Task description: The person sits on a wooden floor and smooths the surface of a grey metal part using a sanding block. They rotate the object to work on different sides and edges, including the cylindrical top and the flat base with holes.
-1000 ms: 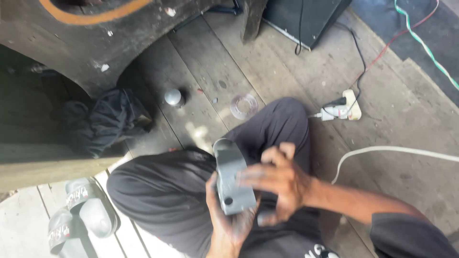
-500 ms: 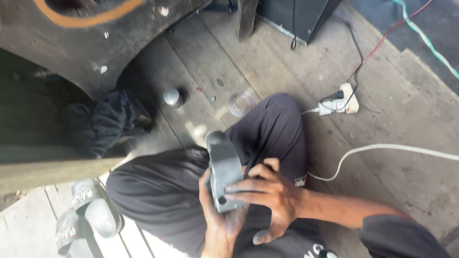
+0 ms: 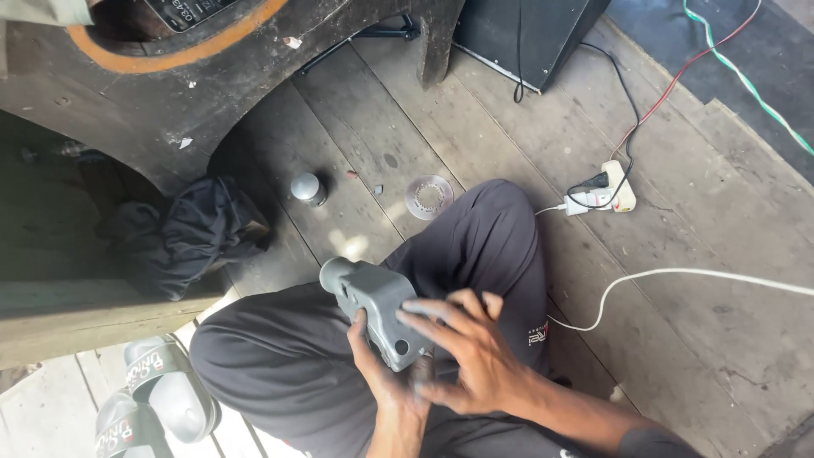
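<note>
A blocky grey cast-metal housing (image 3: 373,307), matte with rounded corners, lies over the person's black-trousered lap (image 3: 280,365). The left hand (image 3: 386,377) cups it from below at 6 o'clock, thumb up its side; the right hand (image 3: 466,352) wraps its 3 o'clock end, fingers spread. On the weathered plank floor (image 3: 475,144), a toothed metal ring (image 3: 428,197) lies at 12 o'clock, a small domed grey cap (image 3: 307,187) at 11.

Sitting cross-legged, both forearms coming in from the bottom edge. Left hand (image 3: 386,373) cupped palm-up underneath, thumb hooked up one side. Right hand (image 3: 471,356) clamped over the top, fingers (image 3: 432,309) spread flat, wrist bent inward
</note>
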